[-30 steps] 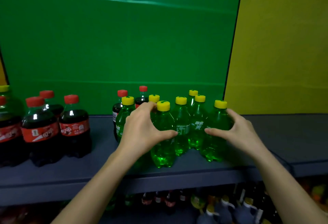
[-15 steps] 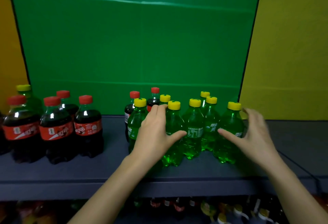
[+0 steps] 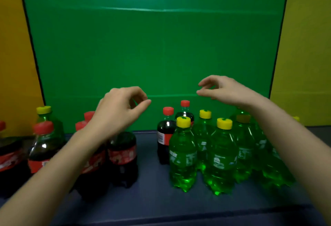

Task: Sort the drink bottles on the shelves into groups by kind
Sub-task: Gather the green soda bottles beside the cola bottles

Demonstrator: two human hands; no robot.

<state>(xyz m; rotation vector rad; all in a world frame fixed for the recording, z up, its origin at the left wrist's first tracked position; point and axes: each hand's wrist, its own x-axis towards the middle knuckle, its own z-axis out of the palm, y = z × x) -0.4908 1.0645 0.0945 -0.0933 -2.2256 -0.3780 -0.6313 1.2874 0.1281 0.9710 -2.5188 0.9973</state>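
At the near edge, a dark blue-grey shelf carries two clusters of small drink bottles. On the right stand the green bottles, clear green plastic with yellow caps and pale labels, packed against one another. Two cola bottles with red caps stand just behind them, at their left. On the left stands the cola group, dark liquid with red labels and red caps, and one lone green bottle with a yellow cap rises at its back.

Both bare forearms reach in over the clusters. The left hand hovers above the cola group, the right hand above the green bottles. Each has its fingers loosely curled toward the thumb with a gap between, holding nothing.

The left forearm hides much of the cola group and the right forearm covers the rightmost green bottles, so neither count can be told. Label print is too blurred to read.

Behind the shelf stands a green panel, flanked by an orange panel and a yellow panel.
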